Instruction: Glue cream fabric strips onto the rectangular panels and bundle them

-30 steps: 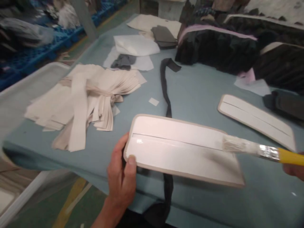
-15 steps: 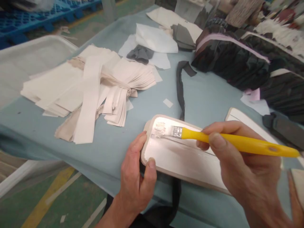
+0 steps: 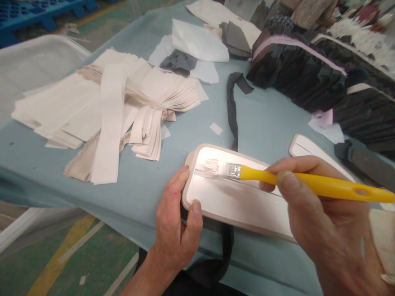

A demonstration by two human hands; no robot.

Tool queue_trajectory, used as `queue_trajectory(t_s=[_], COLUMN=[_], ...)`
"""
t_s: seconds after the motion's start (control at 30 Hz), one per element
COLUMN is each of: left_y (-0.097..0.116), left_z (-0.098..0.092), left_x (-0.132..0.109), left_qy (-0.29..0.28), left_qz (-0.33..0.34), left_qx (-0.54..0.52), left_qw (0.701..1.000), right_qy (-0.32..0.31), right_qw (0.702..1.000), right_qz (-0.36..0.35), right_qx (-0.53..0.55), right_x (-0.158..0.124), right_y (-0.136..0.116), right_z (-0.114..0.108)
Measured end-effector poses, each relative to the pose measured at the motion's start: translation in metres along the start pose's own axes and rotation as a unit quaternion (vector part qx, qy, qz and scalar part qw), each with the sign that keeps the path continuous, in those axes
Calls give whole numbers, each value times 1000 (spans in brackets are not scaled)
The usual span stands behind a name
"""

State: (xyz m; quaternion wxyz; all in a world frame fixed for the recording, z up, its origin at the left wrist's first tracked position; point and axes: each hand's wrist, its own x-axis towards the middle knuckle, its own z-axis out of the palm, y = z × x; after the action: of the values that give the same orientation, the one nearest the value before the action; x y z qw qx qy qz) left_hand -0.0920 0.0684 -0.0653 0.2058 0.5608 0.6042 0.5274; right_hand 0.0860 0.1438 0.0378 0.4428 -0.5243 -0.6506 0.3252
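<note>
My right hand (image 3: 321,213) grips a yellow-handled brush (image 3: 327,187) with a metal ferrule. Its pale bristles rest on the white face of a long padded panel (image 3: 240,205) with rounded corners and a beige rim. A thin dark line runs lengthwise along that face. My left hand (image 3: 177,226) holds the panel's near-left corner, thumb on the front edge and fingers around the end. Part of the panel is hidden behind my right hand. A second similar panel (image 3: 321,154) lies beyond it to the right.
Cream fabric strips (image 3: 108,107) are heaped on the blue-grey table cover (image 3: 148,193) at left. White sheets (image 3: 197,41) and dark scraps lie behind. A black strap (image 3: 232,107) runs toward the panel. Stacked black fabric pieces (image 3: 296,70) stand at back right.
The brush has shifted slightly right along the panel with my right hand. My left hand keeps its hold on the corner. The view has tilted a little.
</note>
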Motion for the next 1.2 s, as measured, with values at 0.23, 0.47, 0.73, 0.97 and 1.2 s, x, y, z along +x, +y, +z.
queue_trajectory(t_s=[0.23,0.47,0.73,0.97,1.2], left_y=[1,3,2,4,5], left_z=[0,-2,0,0,-2], left_x=[0,0,0,1,2], left_qy=[-1,-1,6,9,27], left_qz=[-5,-7,-12,-17,-50], left_qx=[12,33,39,53,98], left_qw=[1000,999,999,998,994], right_qy=[-42,50,-47,-18,10], right_qw=[999,999,999,997,999], right_qz=[-16,13,-21,-25,-3], right_qx=[-25,3,-12,-64,-45], right_x=[2,-9,-4,-8,-15], right_y=[7,3,-3,8,23], right_z=[6,-9,17,-19,-65])
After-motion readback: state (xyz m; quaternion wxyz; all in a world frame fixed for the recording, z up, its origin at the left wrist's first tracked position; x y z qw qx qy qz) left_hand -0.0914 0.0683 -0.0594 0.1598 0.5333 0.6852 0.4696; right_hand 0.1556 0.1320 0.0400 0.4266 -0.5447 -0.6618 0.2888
